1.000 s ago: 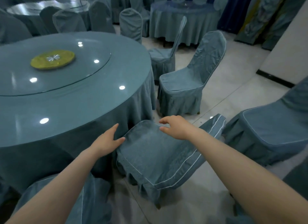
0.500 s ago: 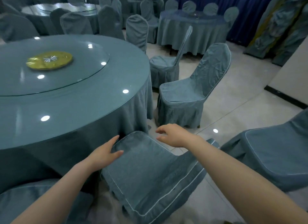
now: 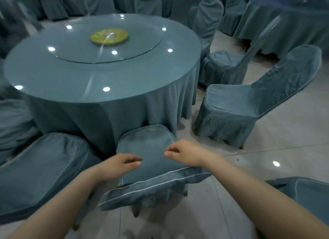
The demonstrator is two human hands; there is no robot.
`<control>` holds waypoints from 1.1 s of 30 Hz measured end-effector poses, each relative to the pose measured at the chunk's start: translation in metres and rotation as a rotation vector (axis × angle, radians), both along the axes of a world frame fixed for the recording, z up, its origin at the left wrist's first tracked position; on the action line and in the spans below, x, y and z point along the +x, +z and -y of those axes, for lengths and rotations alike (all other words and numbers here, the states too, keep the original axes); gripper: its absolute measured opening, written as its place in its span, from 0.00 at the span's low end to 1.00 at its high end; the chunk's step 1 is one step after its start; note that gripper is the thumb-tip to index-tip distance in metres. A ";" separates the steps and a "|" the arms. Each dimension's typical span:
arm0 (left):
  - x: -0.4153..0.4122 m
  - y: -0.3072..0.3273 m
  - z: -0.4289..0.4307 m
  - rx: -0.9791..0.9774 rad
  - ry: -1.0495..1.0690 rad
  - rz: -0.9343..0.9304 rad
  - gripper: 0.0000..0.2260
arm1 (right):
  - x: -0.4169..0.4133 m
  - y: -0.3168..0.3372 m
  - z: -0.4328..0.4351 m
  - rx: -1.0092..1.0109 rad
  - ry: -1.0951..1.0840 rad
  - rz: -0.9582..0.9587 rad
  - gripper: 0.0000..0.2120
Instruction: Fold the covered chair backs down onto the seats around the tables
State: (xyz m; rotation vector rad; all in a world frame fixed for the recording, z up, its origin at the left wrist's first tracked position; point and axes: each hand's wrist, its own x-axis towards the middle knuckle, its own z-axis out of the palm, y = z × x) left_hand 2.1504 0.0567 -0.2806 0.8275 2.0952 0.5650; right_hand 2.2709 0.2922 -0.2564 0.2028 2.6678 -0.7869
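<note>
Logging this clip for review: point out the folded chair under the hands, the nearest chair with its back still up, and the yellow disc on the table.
folded chair (image 3: 147,142), head view, on the flattened back cover.
upright chair (image 3: 284,82), head view, on its raised back.
yellow disc (image 3: 109,36), head view, on its middle.

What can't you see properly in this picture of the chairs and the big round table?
- Head view, folded chair: its seat is hidden under the folded-down back.
- Round table: its legs are hidden by the long cloth.
- Far chairs at the top: blurred, cut off by the edge.
- Left hand and right hand: whether they touch the cover is unclear.
</note>
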 end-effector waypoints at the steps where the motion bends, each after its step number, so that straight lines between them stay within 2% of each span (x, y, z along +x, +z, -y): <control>1: 0.005 0.001 0.002 -0.024 -0.020 0.000 0.18 | 0.004 -0.002 0.002 -0.013 0.025 -0.002 0.17; 6: 0.011 0.008 0.009 -0.050 0.000 -0.016 0.18 | 0.012 -0.007 0.013 -0.031 0.066 0.033 0.18; 10: 0.017 0.010 0.018 -0.052 -0.044 0.040 0.18 | 0.024 -0.010 0.019 -0.039 0.048 0.055 0.20; 12: 0.023 0.010 0.021 -0.056 -0.071 0.066 0.17 | 0.032 -0.008 0.015 -0.077 0.038 0.062 0.23; 14: 0.030 0.012 0.029 -0.055 -0.088 0.084 0.17 | 0.039 -0.004 0.016 -0.122 0.034 0.062 0.31; 16: 0.038 0.014 0.035 -0.049 -0.132 0.075 0.18 | 0.044 -0.004 0.019 -0.040 0.098 0.060 0.35; 18: 0.052 0.014 0.041 -0.045 -0.164 0.020 0.19 | 0.048 -0.005 0.024 0.144 0.208 0.030 0.31; 19: 0.059 0.012 0.043 -0.052 -0.173 -0.043 0.21 | 0.049 -0.006 0.026 0.196 0.240 -0.008 0.26; 21: 0.072 0.005 0.043 -0.089 -0.170 -0.258 0.26 | 0.050 -0.005 0.028 0.215 0.261 -0.068 0.16; 23: 0.080 0.002 0.038 -0.109 -0.149 -0.470 0.22 | 0.052 -0.003 0.029 0.213 0.268 -0.068 0.12; 24: 0.081 0.001 0.036 -0.109 -0.139 -0.512 0.19 | 0.053 -0.001 0.030 0.214 0.269 -0.061 0.12; 29: 0.091 -0.001 0.043 -0.139 -0.163 -0.519 0.08 | 0.062 0.003 0.038 0.221 0.324 -0.082 0.10; 33: 0.101 -0.002 0.054 -0.164 -0.219 -0.484 0.09 | 0.073 0.000 0.045 0.193 0.388 -0.085 0.11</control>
